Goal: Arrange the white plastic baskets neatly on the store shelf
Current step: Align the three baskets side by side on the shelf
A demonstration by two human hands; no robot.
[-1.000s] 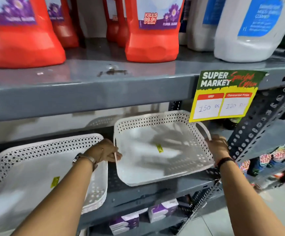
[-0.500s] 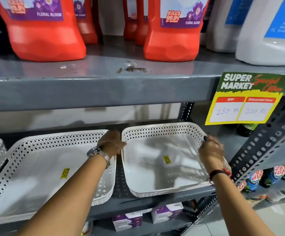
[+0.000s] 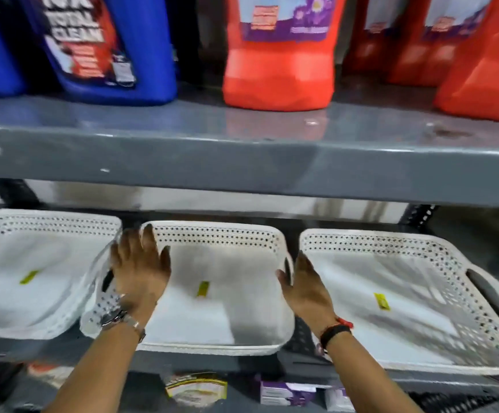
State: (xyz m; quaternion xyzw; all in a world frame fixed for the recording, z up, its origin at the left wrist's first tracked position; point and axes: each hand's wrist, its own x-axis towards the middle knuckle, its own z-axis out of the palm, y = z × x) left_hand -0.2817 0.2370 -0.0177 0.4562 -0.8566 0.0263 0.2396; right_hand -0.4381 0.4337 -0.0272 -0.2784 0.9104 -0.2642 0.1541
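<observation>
Only the head cam to go on here, and it's pretty motion-blurred. Three white baskets sit in a row on the lower shelf (image 3: 298, 363): left basket (image 3: 33, 281), middle basket (image 3: 227, 293), right basket (image 3: 391, 299). Both hands are on the middle one. The left hand (image 3: 140, 269) lies spread flat over its left rim, fingers wide, not gripping anything. The right hand (image 3: 304, 287) is open too, palm against the basket's right wall, in the gap beside the right basket.

So I'd say the step is squaring up the middle basket. Its left edge looks like it overlaps or touches the left basket, can't tell which. Next move probably needs a small nudge to the right, so the gaps match.
</observation>
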